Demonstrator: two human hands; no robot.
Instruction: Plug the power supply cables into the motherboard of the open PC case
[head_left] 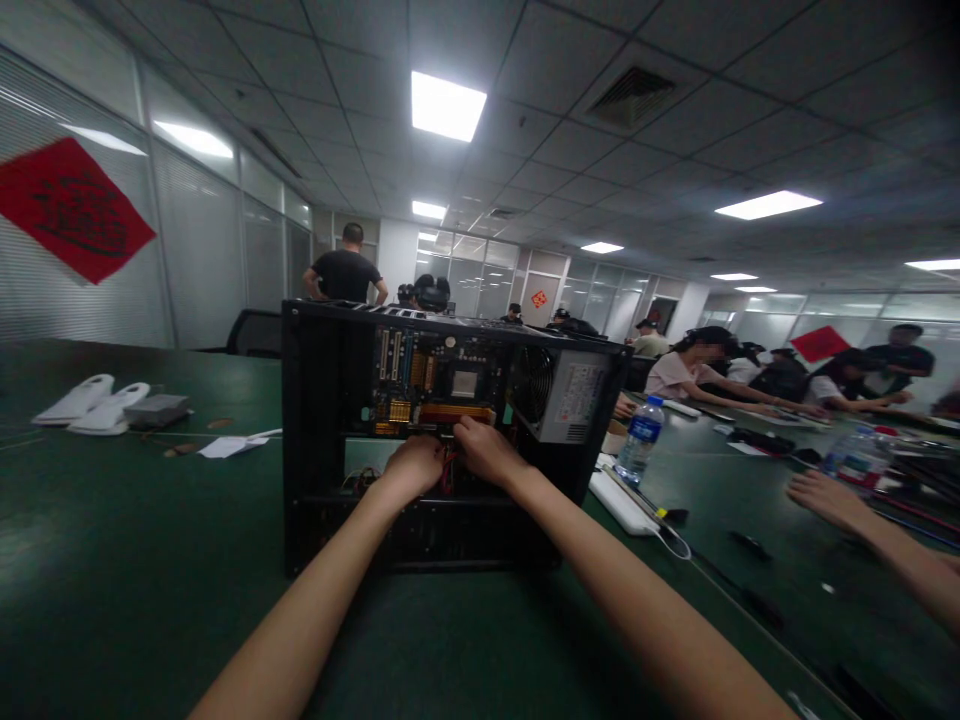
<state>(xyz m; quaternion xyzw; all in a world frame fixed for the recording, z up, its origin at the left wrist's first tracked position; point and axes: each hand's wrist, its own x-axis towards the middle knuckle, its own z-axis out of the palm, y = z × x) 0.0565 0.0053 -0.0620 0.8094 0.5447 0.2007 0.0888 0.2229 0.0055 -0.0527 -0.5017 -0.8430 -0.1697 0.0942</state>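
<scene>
Both hands reach into a black computer case [294, 450] with its side open, standing on the table in front of me. Near the lower edge of the motherboard [480, 352], my left hand [414, 466] has its fingers curled in. My right hand [487, 452] is beside it, fingertips pinched just below the orange memory slots [457, 412]. Whatever the fingers grip is hidden. Red cables [448, 472] hang between the two hands. At the case's upper right sits a power supply [574, 396] with a fan.
On the green table [135, 560] lie white slippers [112, 405] and a grey box [156, 411] at left. A water bottle [641, 440] and white power strip [622, 502] stand right of the case. Another person's hand [829, 497] reaches in at right.
</scene>
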